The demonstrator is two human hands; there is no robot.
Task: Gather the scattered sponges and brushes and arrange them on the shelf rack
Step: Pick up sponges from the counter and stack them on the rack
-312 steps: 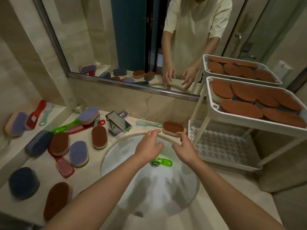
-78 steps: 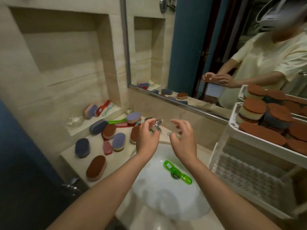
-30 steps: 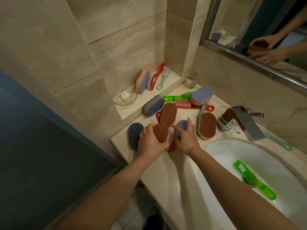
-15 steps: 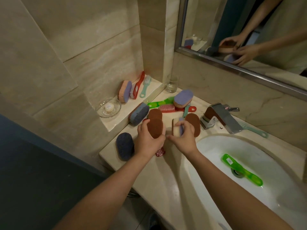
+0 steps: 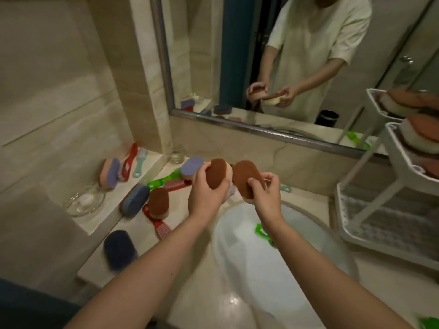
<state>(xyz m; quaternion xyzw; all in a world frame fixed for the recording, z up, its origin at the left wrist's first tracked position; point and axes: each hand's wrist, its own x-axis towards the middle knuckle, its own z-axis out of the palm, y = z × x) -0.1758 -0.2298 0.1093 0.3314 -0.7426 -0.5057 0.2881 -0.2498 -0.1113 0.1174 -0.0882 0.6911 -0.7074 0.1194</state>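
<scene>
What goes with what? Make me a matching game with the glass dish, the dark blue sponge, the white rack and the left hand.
Things:
1. glass dish
2. dark blue sponge
3. white rack
4. left hand

Places or states:
A. right of the sink
B. holds a brown sponge
C. on the raised ledge
D. on the counter, near its front edge

Pairs: 1-C, 2-D, 3-A, 4-B.

Brown sponge (image 5: 216, 173) in left hand (image 5: 206, 198), second brown sponge (image 5: 244, 177) in right hand (image 5: 268, 198), above white sink (image 5: 240, 257)
</scene>
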